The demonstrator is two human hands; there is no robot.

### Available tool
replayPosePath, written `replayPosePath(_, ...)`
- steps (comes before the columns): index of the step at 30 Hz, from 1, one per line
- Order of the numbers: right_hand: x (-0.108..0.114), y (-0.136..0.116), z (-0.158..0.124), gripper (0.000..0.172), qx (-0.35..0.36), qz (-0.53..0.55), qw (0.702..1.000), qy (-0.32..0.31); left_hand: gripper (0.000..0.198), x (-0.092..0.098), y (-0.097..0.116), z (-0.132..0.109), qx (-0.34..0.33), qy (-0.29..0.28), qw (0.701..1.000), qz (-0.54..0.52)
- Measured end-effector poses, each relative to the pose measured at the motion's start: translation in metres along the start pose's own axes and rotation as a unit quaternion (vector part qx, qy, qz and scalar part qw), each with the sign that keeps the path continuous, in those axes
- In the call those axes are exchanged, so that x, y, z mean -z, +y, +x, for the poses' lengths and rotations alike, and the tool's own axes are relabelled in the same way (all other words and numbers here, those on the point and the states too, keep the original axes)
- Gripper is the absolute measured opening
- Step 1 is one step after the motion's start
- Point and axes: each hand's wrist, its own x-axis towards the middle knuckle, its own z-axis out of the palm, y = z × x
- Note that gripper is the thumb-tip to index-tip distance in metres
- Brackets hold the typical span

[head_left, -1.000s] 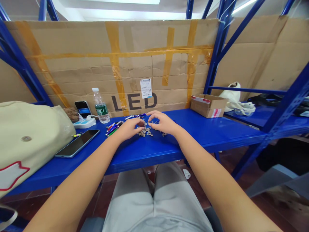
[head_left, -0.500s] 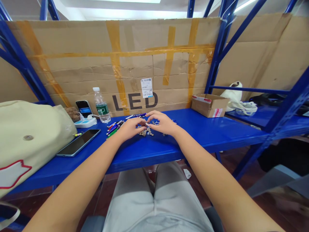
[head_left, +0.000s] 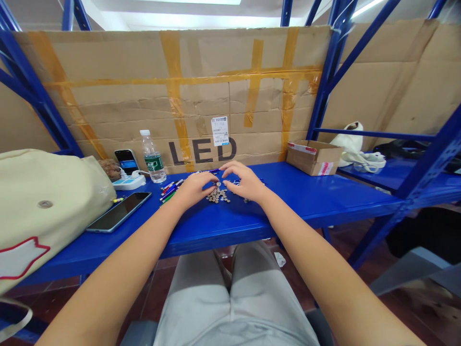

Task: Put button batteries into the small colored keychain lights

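Note:
A small heap of round brownish and silvery pieces (head_left: 218, 196) lies on the blue shelf (head_left: 324, 197) in front of me. My left hand (head_left: 193, 187) and my right hand (head_left: 244, 182) arch over the heap, their fingertips meeting just above its far edge. Between the fingertips sits one small round silvery piece (head_left: 218, 184), pinched from both sides. The other fingers of both hands are curled. Several coloured pens (head_left: 169, 187) lie just left of my left hand.
A flat phone (head_left: 118, 211), a beige bag (head_left: 43, 202), a power strip (head_left: 128, 181), a propped phone (head_left: 124, 161) and a water bottle (head_left: 151, 158) stand at the left. An open cardboard box (head_left: 313, 156) is at the right. A taped cardboard sheet (head_left: 201, 96) closes the back.
My hands have drawn together over the heap, and the fingertips have closed on one small piece. The view has shifted slightly.

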Motion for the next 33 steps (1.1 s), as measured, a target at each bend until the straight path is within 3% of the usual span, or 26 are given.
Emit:
replayPosePath(4, -0.001, 0.003, -0.002, 0.010, -0.042, -0.043, 0.997, -0.037, 0.018, -0.002, -0.003, -0.001, 0.000, 0.002, 1.000, 0.004)
replayPosePath(9, -0.003, 0.005, -0.007, 0.010, -0.144, -0.100, 0.969, -0.174, 0.020, -0.004, -0.007, -0.004, 0.077, 0.012, 0.997, -0.010)
replayPosePath(16, -0.004, 0.010, -0.010, 0.011, -0.173, -0.129, 0.939, -0.267, 0.020, -0.004, -0.009, -0.005, 0.118, 0.010, 0.993, -0.028)
replayPosePath(26, -0.002, 0.014, -0.009, 0.009, -0.178, -0.073, 0.955, -0.224, 0.017, -0.006, -0.007, -0.005, 0.110, -0.028, 0.991, -0.074)
replayPosePath(33, 0.000, 0.004, -0.003, 0.011, -0.126, -0.003, 0.987, -0.100, 0.019, -0.008, -0.001, -0.004, 0.109, -0.061, 0.986, -0.107)
